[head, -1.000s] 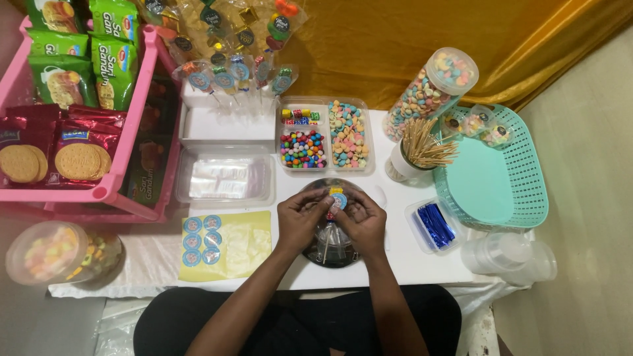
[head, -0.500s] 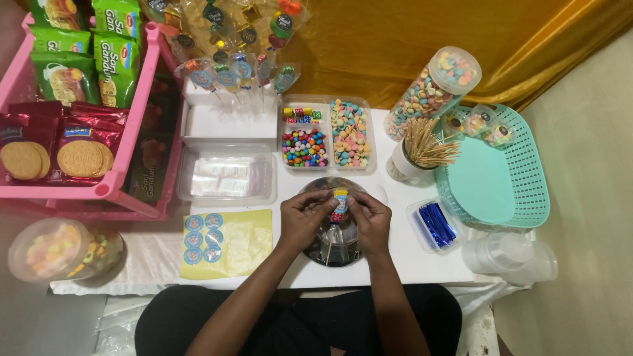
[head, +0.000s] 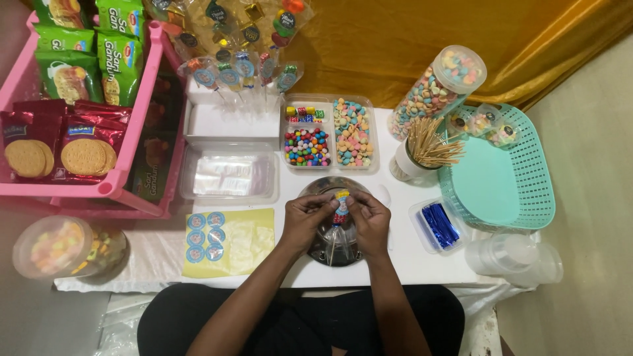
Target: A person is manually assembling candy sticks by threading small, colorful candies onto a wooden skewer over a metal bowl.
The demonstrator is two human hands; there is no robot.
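Over the dark bowl [head: 336,254], both hands [head: 310,221] [head: 369,221] still pinch the small candy figure [head: 341,206], now raised slightly.

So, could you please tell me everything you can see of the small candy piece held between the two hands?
The candy piece is a small, narrow stack of pastel sweets, yellow on top with blue and pink below. It is held upright-looking over the round metal bowl, pinched between the left hand and the right hand. Clear wrapping seems to trail beneath it.

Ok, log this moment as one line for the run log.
left hand and right hand: pinching small clear plastic candy-filled bag | under: round dark metal tray | behind: clear compartmented candy box
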